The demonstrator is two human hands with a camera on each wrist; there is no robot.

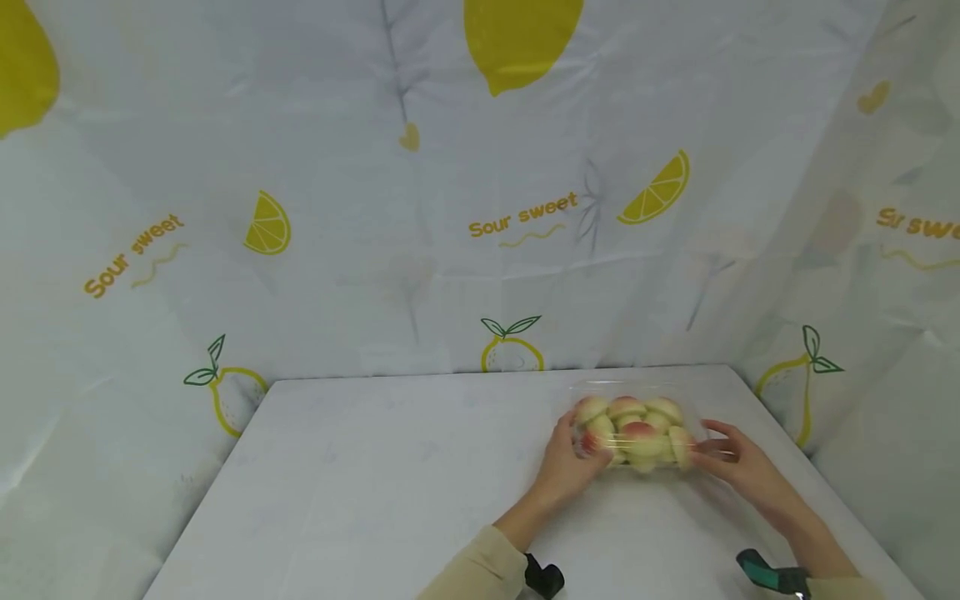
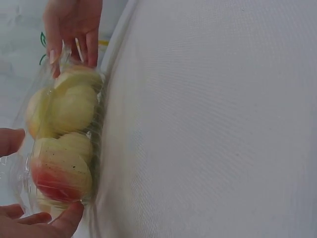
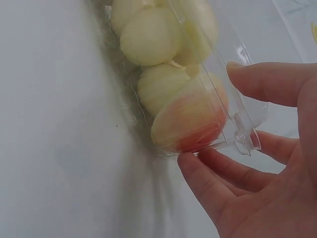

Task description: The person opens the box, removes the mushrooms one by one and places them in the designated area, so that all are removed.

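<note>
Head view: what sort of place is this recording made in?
Probably a makeshift recording booth, not a kitchen: a plain white table enclosed on three sides by a lemon-print "Sour sweet" cloth backdrop, with only a clear plastic clamshell of peaches on it, held between the left hand and right hand.

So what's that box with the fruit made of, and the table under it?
The box looks like thin clear plastic, glossy: the pale, red-blushed fruit shows through it, and its rim catches glints. The table appears covered in matte white cloth or sheet, going by the fine weave-like texture in the left wrist view; I can't tell which.
</note>
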